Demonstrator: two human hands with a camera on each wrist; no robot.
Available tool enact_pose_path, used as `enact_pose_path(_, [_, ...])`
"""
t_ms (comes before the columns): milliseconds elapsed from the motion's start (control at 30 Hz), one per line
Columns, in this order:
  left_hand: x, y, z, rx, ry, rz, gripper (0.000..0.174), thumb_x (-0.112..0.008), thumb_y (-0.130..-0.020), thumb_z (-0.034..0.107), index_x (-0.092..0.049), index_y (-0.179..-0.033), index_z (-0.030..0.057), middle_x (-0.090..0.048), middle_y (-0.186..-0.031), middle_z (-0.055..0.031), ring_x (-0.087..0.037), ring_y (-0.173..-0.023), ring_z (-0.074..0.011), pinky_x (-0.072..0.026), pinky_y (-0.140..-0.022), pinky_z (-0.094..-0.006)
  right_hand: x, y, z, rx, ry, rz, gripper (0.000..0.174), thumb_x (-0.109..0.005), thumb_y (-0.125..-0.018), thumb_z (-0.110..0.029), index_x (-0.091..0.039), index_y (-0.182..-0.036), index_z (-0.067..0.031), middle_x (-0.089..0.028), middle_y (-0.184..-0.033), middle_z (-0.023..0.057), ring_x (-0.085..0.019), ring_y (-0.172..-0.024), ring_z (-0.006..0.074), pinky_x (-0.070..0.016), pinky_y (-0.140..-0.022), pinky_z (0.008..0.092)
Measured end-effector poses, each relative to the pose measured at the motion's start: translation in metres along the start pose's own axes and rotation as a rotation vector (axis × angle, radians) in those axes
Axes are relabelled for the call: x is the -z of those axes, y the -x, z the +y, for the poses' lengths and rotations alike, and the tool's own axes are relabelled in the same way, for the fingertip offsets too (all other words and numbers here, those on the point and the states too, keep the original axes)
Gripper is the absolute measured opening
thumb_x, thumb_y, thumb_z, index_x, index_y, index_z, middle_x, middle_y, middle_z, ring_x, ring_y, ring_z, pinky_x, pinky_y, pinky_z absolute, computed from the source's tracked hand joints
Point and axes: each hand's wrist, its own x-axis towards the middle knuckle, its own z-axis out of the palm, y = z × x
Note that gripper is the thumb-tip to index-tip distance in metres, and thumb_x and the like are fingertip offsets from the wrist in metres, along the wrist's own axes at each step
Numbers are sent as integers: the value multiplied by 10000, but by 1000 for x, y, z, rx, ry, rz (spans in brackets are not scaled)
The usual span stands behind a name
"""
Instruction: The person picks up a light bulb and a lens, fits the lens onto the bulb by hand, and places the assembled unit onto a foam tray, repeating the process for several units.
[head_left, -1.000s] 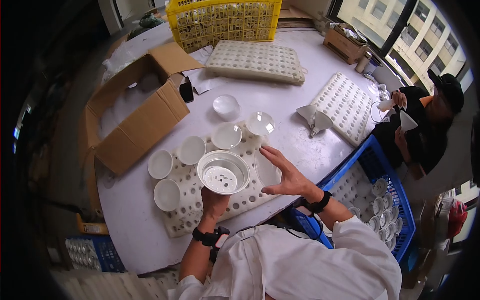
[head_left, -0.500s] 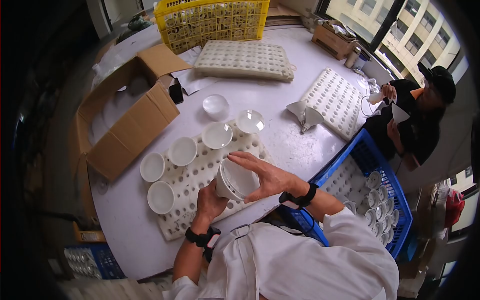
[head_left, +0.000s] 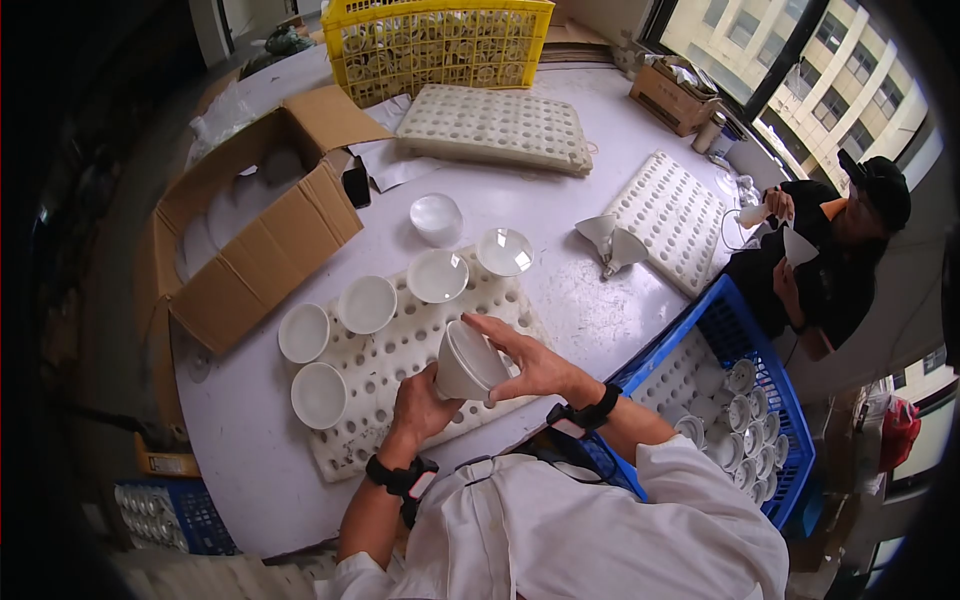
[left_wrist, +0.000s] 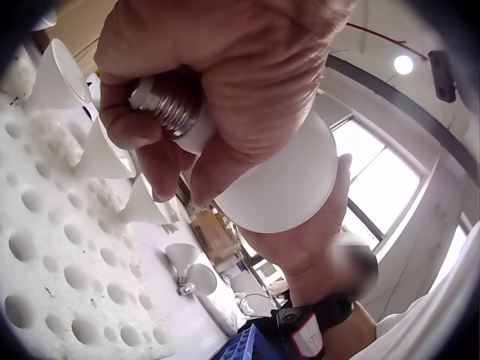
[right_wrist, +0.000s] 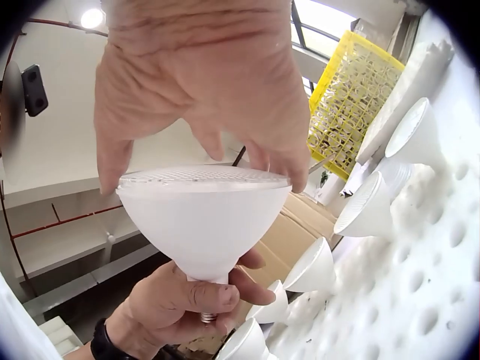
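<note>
My left hand (head_left: pixel 418 405) grips a white cone-shaped lamp bulb (head_left: pixel 457 380) by its neck. The metal screw base (left_wrist: pixel 169 109) pokes out between the fingers in the left wrist view. Over the wide end, my right hand (head_left: pixel 540 368) spans a clear textured lens cover (right_wrist: pixel 202 175), with thumb and fingertips at opposite edges. The cover lies at the bulb's rim, level in the right wrist view. Beneath both hands is a foam tray (head_left: pixel 375 425) with rows of holes. Several similar bulbs (head_left: pixel 367 304) stand along its far and left edges.
Clear covers (head_left: pixel 436 215) are stacked beyond the tray. An open cardboard box (head_left: pixel 265 255) stands left, a yellow crate (head_left: pixel 430 50) at the back. Two bulbs (head_left: pixel 612 243) lie near another foam tray (head_left: pixel 668 220). A blue crate (head_left: pixel 640 375) sits right, near a seated person (head_left: pixel 830 260).
The right hand has come in from the right and brought the lens cover onto the bulb's wide end. The bulb has tipped from facing up to facing the right hand.
</note>
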Motion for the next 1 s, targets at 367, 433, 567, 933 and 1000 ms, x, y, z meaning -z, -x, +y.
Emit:
enact_pose_path(367, [7, -8, 15, 81, 64, -128, 488, -753, -642, 241, -606, -1040, 0, -666, -892, -204, -650, -865, -341, -507, -788, -387, -12, 4, 18, 116, 147, 47, 1038, -751, -678, -257, -101, -1461, -50, -169, -1487, 188, -165, -1383, 319, -179, -1119, 391])
enact_pose_path(433, [15, -7, 18, 47, 160, -206, 574, -759, -643, 254, -558, -1113, -6, -645, -969, -212, -633, -922, -343, -495, -819, -390, -13, 6, 19, 122, 153, 51, 1034, -743, -679, -233, -92, -1459, -45, -173, -1483, 193, -170, -1380, 324, -186, -1117, 391])
enact_pose_path(567, [14, -7, 11, -182, 370, -204, 879, -784, -638, 376, -364, -1300, -21, -548, -1180, -235, -566, -1070, -361, -461, -891, -407, -14, 7, 21, 163, 204, 57, 1002, -705, -674, -175, -96, -1458, -37, -159, -1486, 194, -173, -1379, 325, -180, -1115, 389])
enact_pose_path(933, [-1, 5, 54, -51, 33, -23, 1013, -744, -663, 478, -207, -1341, -49, -541, -1133, -265, -575, -1018, -396, -470, -847, -436, -17, 9, 18, 274, 280, 91, 912, -640, -743, -236, -107, -1452, -23, -112, -1488, 231, -144, -1382, 365, -159, -1109, 430])
enact_pose_path(1000, [-3, 6, 56, -71, 38, 10, 1005, -740, -664, 470, -208, -1338, -52, -536, -1136, -269, -571, -1018, -399, -468, -847, -441, -16, 9, 15, 292, 270, 95, 944, -663, -678, -155, -129, -1441, -5, -128, -1473, 242, -151, -1370, 390, -177, -1107, 436])
